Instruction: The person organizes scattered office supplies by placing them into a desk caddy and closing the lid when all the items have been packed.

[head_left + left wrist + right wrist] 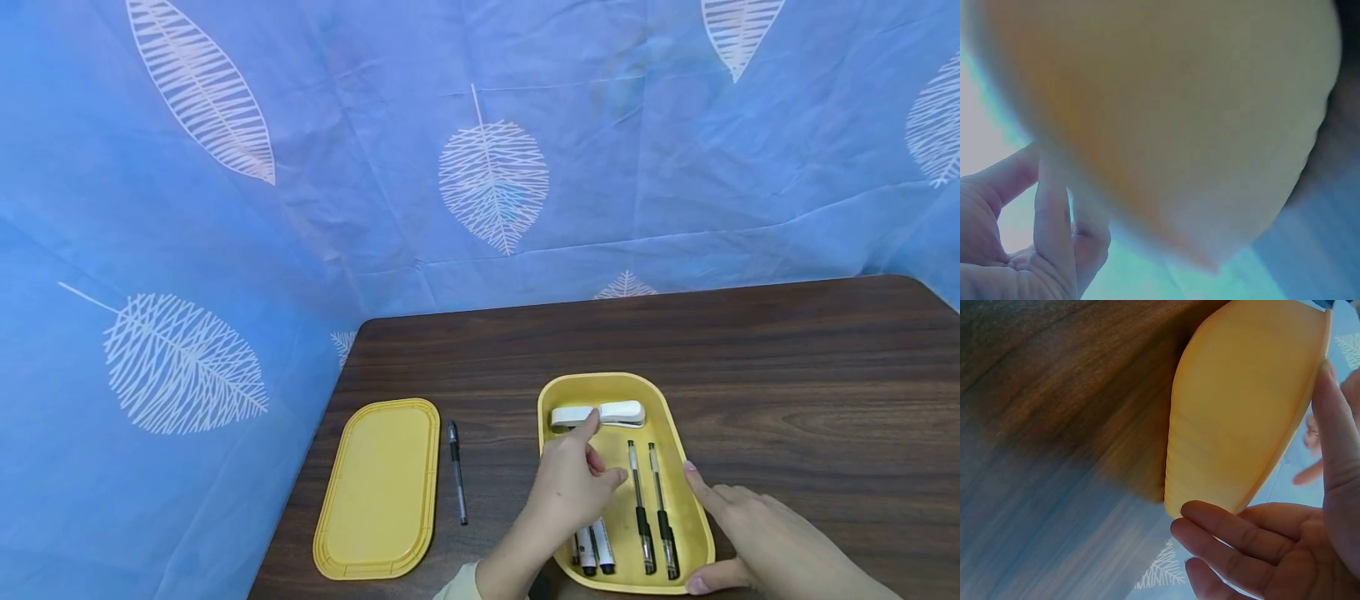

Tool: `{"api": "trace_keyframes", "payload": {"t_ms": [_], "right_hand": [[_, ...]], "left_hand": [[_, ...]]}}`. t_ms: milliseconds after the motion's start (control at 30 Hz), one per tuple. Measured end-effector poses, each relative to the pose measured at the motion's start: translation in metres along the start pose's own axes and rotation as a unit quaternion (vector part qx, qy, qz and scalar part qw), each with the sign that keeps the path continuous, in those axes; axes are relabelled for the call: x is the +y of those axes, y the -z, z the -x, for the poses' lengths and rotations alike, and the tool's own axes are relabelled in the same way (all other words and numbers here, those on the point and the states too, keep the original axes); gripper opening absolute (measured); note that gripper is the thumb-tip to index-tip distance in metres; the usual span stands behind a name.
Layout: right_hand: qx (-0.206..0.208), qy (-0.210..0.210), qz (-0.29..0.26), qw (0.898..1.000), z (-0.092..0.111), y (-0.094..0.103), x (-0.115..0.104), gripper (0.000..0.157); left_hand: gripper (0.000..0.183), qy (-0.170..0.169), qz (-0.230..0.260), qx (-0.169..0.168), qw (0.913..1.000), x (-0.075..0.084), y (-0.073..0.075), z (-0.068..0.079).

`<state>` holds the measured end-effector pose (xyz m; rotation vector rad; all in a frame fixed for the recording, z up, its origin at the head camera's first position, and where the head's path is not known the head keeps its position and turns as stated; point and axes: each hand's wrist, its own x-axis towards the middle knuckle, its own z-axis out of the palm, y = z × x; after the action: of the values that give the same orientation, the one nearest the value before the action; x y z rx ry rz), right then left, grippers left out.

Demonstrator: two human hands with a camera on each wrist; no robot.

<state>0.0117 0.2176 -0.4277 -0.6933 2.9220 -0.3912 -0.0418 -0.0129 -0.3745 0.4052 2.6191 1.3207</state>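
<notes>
A yellow open box [615, 383] stands on the dark wood table. My left hand [566, 483] reaches over its left side, its index finger touching a white stapler-like object [622, 412] near the far wall and its thumb held apart. Two black-gripped pens [641, 517] lie side by side in the box, with several white-barrelled markers [602, 546] partly hidden under my left wrist. At the right wall my right hand [757, 533] rests its fairly straight fingers on the rim and outer side. In the left wrist view, the pale box wall [1179, 125] hides what the left fingertips meet.
A yellow rectangular lid [378, 492] lies flat on the table's left side. Between it and the box is another black-capped pen [457, 475]. Behind the table hangs a blue cloth [390, 167] with white leaf prints.
</notes>
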Motion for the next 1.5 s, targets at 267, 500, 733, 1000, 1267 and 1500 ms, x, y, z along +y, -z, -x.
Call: {"api": "trace_keyframes", "payload": {"t_ms": [267,500,733,1000,1267,1500], "right_hand": [[-0.023,-0.012,-0.019,0.999,-0.001,0.001,0.002,0.125],[-0.041,-0.031,-0.039,0.998,-0.002,0.003,0.001,0.124],[-0.036,-0.026,-0.026,0.999,-0.001,0.003,0.002,0.126],[-0.031,-0.022,-0.026,0.999,0.000,0.003,0.001,0.126],[-0.041,-0.017,-0.035,0.998,0.000,0.002,0.003,0.125],[-0.042,-0.034,-0.038,0.998,-0.002,0.002,0.003,0.126]], "left_hand": [[0.071,-0.012,0.017,0.020,0.9996,0.014,0.029,0.002],[0.073,-0.056,-0.009,0.080,0.9952,0.024,0.057,0.008],[0.074,-0.070,-0.035,0.130,0.9884,0.033,0.081,0.015],[0.076,-0.069,-0.050,0.170,0.9817,0.033,0.099,0.021],[0.077,-0.023,-0.068,0.215,0.9739,0.016,0.118,0.024],[0.076,0.003,-0.068,0.236,0.9693,-0.001,0.135,0.029]]}}
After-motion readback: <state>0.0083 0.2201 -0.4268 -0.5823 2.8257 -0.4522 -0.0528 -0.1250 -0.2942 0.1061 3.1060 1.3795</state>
